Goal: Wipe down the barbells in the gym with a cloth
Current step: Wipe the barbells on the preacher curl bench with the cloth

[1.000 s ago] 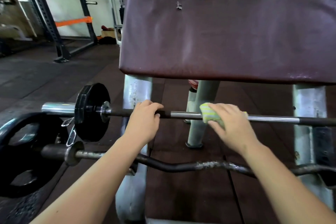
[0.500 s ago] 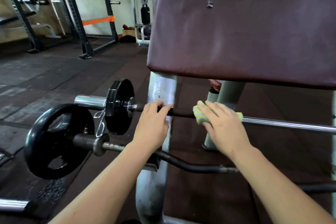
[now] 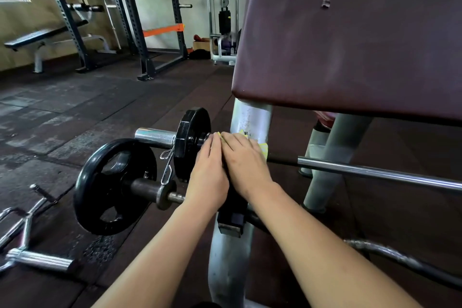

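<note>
A worn maroon padded curl-bench cushion [image 3: 355,37] sits on pale grey metal posts [image 3: 251,117]. Behind stand a black steel power rack with orange straps [image 3: 130,17], a flat black bench [image 3: 42,36] and a cable weight-stack machine [image 3: 224,20], all on dark rubber floor tiles [image 3: 75,107].

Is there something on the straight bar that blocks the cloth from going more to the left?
Yes. The left hand grips the bar directly left of the right hand holding the cloth, touching it. Just beyond sits the small black plate.
</note>
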